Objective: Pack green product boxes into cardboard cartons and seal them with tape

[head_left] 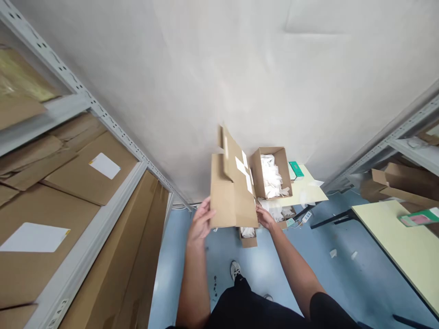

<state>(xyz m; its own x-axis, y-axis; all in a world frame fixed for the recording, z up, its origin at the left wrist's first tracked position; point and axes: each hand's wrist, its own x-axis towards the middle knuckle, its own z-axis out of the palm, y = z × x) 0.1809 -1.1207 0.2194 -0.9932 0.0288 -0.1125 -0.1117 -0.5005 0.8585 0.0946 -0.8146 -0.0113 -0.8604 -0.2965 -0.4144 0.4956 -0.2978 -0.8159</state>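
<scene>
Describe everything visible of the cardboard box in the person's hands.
The cardboard box is plain brown and held up, the left hand at its left side, the right hand at its lower right edge. Flaps stick up at the far end; white labels mark the right-hand panel. In view, it appears left of an open carton. Its inside isn't visible.

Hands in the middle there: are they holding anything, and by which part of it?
Yes, a cardboard box: the left hand grips its lower left edge, the right hand its lower right side, fingers partly hidden.
</scene>
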